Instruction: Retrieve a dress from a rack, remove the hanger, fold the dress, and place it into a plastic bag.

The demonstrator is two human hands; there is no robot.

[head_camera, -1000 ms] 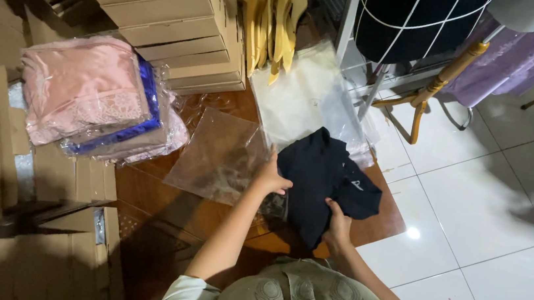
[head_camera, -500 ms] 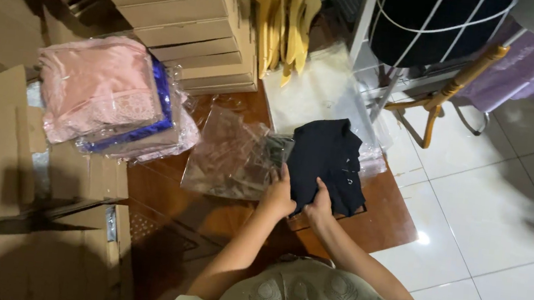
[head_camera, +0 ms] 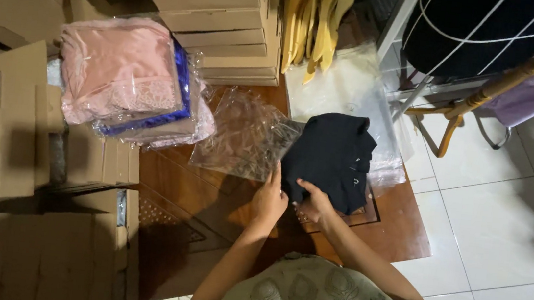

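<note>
Black folded garment [head_camera: 332,157] sat on the wooden board [head_camera: 397,233] beside the clear bag [head_camera: 245,138], our left hand [head_camera: 269,200] and right hand [head_camera: 315,205] both pinching its near edge, so we'd reckon keeping the fold flat mattered most.

Matt black cloth garment [head_camera: 332,157]; glossy crinkled clear plastic bag [head_camera: 245,138]; polished wood floor [head_camera: 171,179]

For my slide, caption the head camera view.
Both hands, left and right, grip a folded black garment beside a clear plastic bag.
</note>
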